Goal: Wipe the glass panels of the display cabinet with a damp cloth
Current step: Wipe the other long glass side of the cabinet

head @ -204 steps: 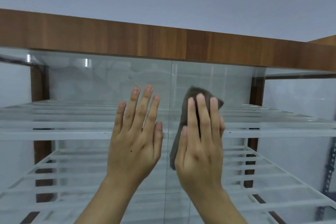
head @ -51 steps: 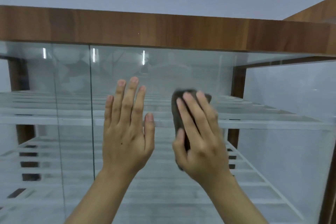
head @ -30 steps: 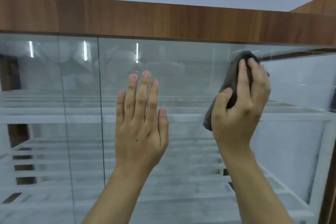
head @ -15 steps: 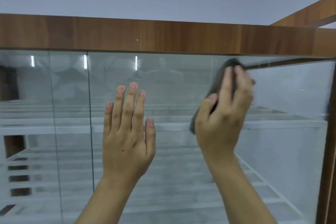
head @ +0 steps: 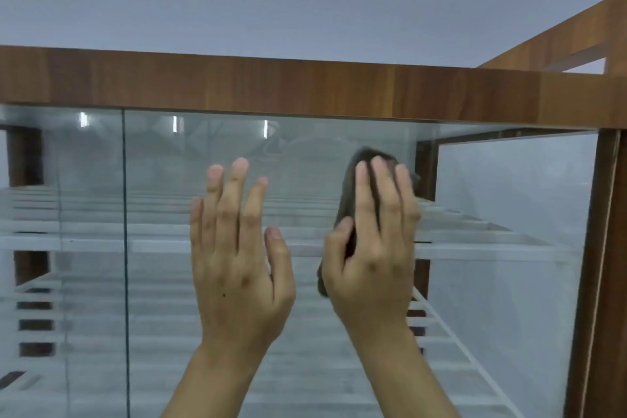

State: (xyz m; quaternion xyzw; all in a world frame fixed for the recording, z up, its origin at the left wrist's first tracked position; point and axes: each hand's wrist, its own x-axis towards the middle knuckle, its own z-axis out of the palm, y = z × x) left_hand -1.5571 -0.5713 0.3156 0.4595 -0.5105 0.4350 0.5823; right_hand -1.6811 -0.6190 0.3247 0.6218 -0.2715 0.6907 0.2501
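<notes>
The display cabinet has a wooden top rail [head: 271, 85] and glass front panels [head: 163, 282] that meet at a vertical seam left of my hands. My left hand [head: 237, 265] lies flat on the right-hand panel, fingers straight and spread. Just to its right, my right hand [head: 373, 254] presses a dark grey cloth [head: 347, 190] flat against the same panel with straight fingers, the thumb beside the cloth's edge. Most of the cloth is hidden under that hand; its top and left edge show.
Behind the glass run white slatted shelves [head: 475, 244]. A wooden corner post [head: 597, 282] closes the panel at the right, with the side glass panel [head: 509, 197] beyond it. A grey wall fills the view above the cabinet.
My right hand has slid the cloth down and left from the panel's upper right part, ending close beside my left hand. My left hand stays flat on the glass.
</notes>
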